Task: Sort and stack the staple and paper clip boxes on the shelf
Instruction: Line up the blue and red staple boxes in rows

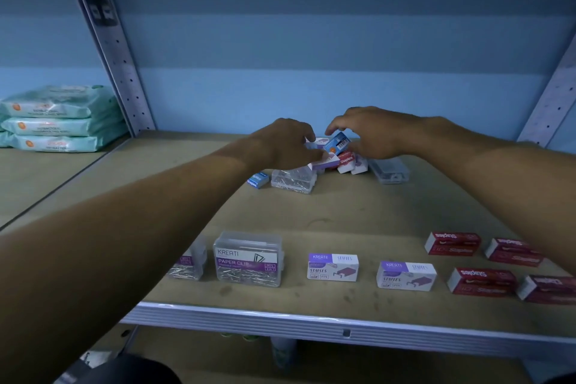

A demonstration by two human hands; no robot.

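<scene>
The blue staple box (336, 142) is tilted on top of a small heap of boxes at the back of the shelf (343, 212), pinched between the fingers and thumb of the right hand (374, 131), which arches over it from the right. The left hand (286, 143) reaches in from the left, its fingers curled on a purple-and-white staple box (324, 161) just below the blue one. A red staple box (346, 159) lies in the heap under the right hand. A second blue staple box (258, 179) and a clear paper clip box (293, 179) lie just left of the heap, near the left wrist. Along the front edge stand clear KREATI paper clip boxes (248, 259), two purple KREATI staple boxes (333, 266) and four red Staples boxes (481, 282).
</scene>
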